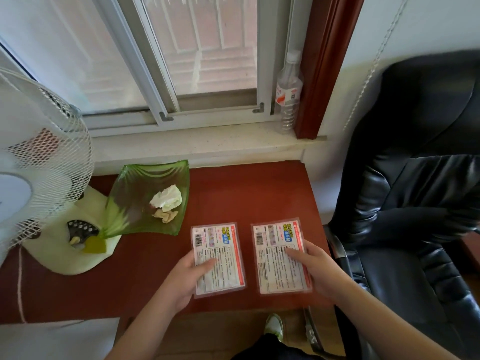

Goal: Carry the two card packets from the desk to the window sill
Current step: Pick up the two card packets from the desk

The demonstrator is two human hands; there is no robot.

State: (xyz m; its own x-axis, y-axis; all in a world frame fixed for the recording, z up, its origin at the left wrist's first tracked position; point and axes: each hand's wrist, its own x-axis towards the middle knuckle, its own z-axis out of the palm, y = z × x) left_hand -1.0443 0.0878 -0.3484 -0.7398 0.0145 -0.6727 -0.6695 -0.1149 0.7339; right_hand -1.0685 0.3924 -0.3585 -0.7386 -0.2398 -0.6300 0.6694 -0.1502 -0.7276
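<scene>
Two flat card packets in clear wrap, white with red edges and printed text, are side by side over the red-brown desk (233,198). My left hand (185,279) grips the left packet (220,253) at its lower left edge, thumb on top. My right hand (315,271) holds the right packet (278,250) at its lower right edge, thumb across its face. The pale stone window sill (207,144) runs across behind the desk, under the sliding window. Whether the packets rest on the desk or are just above it I cannot tell.
A green glass dish (135,203) with crumpled tissue sits left of the packets. A white fan (39,165) stands at the desk's left end. A clear plastic bottle (288,92) stands at the sill's right end. A black leather chair (415,203) is on the right.
</scene>
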